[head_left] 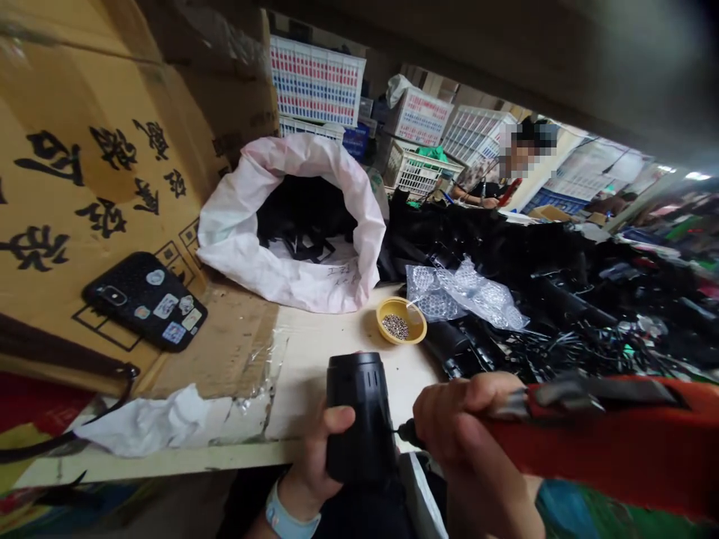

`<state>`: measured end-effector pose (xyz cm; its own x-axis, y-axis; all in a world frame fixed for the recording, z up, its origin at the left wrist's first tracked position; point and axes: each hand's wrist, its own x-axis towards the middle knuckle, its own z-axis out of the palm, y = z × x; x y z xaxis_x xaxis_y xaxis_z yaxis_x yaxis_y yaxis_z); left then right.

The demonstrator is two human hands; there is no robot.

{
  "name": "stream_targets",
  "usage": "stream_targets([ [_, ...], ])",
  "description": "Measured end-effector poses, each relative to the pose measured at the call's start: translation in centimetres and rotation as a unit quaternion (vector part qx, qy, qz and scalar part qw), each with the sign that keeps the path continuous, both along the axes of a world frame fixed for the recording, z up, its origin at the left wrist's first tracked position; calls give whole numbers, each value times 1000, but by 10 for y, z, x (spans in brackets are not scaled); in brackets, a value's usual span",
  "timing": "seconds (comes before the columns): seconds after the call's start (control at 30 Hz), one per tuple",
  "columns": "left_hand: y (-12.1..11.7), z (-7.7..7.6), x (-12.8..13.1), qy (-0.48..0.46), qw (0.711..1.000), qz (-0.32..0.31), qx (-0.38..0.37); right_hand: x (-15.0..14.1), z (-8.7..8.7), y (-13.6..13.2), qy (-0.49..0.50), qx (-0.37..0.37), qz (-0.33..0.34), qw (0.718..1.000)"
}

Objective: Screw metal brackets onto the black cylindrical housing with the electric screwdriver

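My left hand is wrapped round a black plastic housing, a rounded cylinder with slots near its top, held upright at the table's front edge. In my right hand is a red electric screwdriver, lying sideways with its black nose toward the housing. The bit's tip meets the housing's right side; whether a screw sits there is too small to tell. Just beyond the housing, a yellow bowl contains many small metal screws.
A white sack with black parts stands behind the bowl. Black housings and cords heap up at right, with bubble wrap on them. A phone lies on cardboard at left. Another person sits beyond, near stacked crates.
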<state>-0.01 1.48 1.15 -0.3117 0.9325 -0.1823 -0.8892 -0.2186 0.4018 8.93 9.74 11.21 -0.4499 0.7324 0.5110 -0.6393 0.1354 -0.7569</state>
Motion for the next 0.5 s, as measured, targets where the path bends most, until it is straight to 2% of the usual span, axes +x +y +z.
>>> stream_targets([
  [0.1, 1, 1, 0, -19, 999, 11, -23, 2, -1, 8, 4, 22, 70, 997],
  [0.2, 1, 3, -2, -47, 998, -5, -39, 3, 0, 16, -13, 70, 165, 984],
  [0.27, 1, 5, -4, -63, 997, -26, -39, 0, 2, 18, -20, 84, 186, 979],
  [0.33, 3, 6, -5, -76, 996, -30, -32, -5, 4, 18, -18, 68, 156, 985],
  [0.43, 6, 7, -4, -82, 996, 8, -15, -14, 6, 17, -7, 7, 38, 999],
  [0.5, 7, 6, -3, -84, 996, 34, -6, -17, 7, 17, -1, -34, -30, 999],
])
